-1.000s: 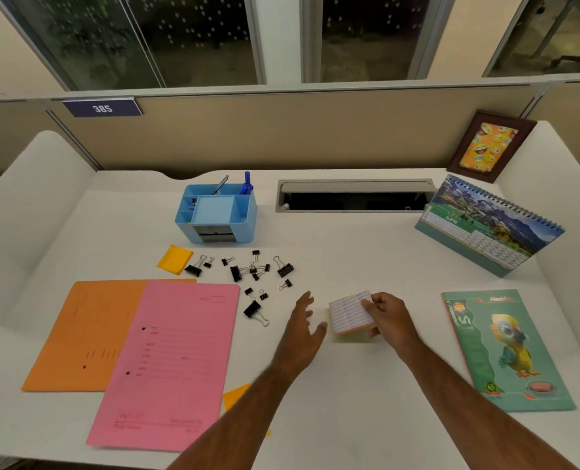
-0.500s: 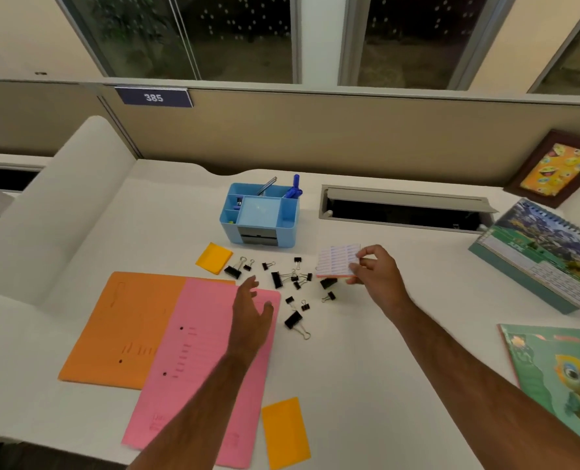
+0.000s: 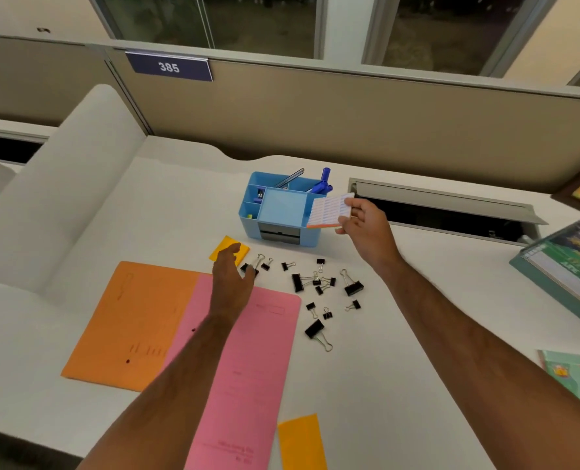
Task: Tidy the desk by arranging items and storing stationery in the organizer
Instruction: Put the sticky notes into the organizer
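A sticker pad [image 3: 330, 211] is pinched in the right hand [image 3: 366, 228], held at the right edge of the blue organizer [image 3: 283, 212]. The left hand [image 3: 231, 278] is held loose, fingers relaxed, w/ nothing gripped, above a yellow note [image 3: 221, 250] & the pink folder [image 3: 248, 368]. Pens [image 3: 321, 184] are seen in the organizer's rear compartment; small items in its left slots can't be made out. Binder clips [image 3: 319, 286] are scattered on the tabletop [image 3: 400, 385] in front.

An office cubicle — a tan partition [image 3: 315, 123] carrying a "385" plate [image 3: 169, 66] at upper left, a white counter [image 3: 400, 351], folders [image 3: 146, 320], binder clips [image 3: 319, 283].
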`<state>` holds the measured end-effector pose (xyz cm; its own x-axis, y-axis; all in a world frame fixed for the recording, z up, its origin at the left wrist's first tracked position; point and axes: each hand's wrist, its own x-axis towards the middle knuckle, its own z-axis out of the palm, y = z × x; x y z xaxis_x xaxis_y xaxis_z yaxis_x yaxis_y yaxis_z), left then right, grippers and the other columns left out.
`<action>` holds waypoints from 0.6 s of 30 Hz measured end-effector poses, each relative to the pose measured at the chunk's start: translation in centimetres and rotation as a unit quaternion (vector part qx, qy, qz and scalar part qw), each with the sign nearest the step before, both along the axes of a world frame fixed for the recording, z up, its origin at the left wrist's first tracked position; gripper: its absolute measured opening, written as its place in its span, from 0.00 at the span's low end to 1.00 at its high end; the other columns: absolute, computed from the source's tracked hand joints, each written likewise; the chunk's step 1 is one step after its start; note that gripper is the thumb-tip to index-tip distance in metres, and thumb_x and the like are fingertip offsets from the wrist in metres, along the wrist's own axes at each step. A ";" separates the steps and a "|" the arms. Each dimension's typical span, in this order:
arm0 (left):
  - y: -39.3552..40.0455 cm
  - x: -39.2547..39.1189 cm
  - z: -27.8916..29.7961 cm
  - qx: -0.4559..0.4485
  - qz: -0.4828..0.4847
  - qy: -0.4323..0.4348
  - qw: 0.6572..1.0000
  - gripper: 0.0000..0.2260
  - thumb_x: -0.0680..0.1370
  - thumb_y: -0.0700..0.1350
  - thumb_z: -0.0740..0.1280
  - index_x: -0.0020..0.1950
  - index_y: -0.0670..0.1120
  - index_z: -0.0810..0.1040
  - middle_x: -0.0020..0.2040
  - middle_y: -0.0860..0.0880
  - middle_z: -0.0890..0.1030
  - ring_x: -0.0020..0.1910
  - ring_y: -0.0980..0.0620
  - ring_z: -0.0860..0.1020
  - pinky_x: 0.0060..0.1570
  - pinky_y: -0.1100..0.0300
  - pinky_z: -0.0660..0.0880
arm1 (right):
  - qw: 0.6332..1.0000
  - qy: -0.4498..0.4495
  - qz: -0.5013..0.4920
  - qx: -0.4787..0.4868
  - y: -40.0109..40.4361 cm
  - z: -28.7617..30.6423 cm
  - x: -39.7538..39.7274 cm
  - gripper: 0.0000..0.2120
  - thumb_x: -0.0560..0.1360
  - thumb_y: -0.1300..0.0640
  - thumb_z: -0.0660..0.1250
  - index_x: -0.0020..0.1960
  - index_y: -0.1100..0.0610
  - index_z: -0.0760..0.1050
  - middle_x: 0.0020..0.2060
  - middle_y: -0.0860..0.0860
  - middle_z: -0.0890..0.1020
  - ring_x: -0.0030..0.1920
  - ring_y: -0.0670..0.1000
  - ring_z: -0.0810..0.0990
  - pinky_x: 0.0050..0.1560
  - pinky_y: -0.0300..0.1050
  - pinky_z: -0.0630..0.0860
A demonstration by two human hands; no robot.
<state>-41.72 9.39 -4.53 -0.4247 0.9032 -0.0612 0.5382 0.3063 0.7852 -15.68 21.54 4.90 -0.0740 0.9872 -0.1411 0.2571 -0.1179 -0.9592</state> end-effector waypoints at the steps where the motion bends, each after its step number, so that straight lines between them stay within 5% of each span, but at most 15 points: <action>1: 0.5 -0.4 0.1 0.000 -0.003 0.010 1.000 0.23 0.81 0.40 0.68 0.76 0.46 0.67 0.72 0.48 0.71 0.71 0.46 0.69 0.71 0.46 0.70 | 1.000 -0.014 0.010 0.004 0.5 -0.1 -0.2 0.18 0.80 0.66 0.67 0.69 0.61 0.71 0.66 0.58 0.78 0.58 0.53 0.83 0.46 0.39 0.83; 4: 1.8 -1.4 0.4 -0.009 -0.003 0.032 0.999 0.23 0.81 0.39 0.67 0.76 0.46 0.68 0.72 0.47 0.70 0.71 0.46 0.69 0.67 0.54 0.68 | 0.994 -0.094 0.042 0.022 1.7 -0.4 -0.7 0.21 0.81 0.61 0.67 0.73 0.57 0.71 0.68 0.56 0.77 0.57 0.52 0.83 0.46 0.42 0.85; 10: 4.4 -4.3 -0.3 -0.067 0.019 0.109 0.992 0.24 0.79 0.41 0.70 0.74 0.43 0.70 0.71 0.42 0.73 0.69 0.39 0.70 0.69 0.45 0.67 | 0.974 -0.214 0.068 0.037 2.9 -0.1 -1.7 0.22 0.81 0.55 0.66 0.75 0.54 0.70 0.70 0.54 0.76 0.49 0.48 0.82 0.46 0.40 0.82; 18: 6.4 -6.2 -0.7 -0.200 -0.003 0.230 0.952 0.34 0.75 0.62 0.73 0.72 0.40 0.72 0.68 0.39 0.73 0.68 0.38 0.71 0.65 0.43 0.70 | 0.968 -0.230 0.103 0.017 2.7 -0.9 -2.2 0.20 0.81 0.54 0.67 0.72 0.55 0.73 0.69 0.51 0.76 0.50 0.44 0.78 0.46 0.35 0.73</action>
<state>-47.93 15.78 -5.21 -0.4852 0.8487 -0.2103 0.7991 0.5281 0.2874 -17.87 24.23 3.99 -0.2072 0.9627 -0.1739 0.6724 0.0110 -0.7401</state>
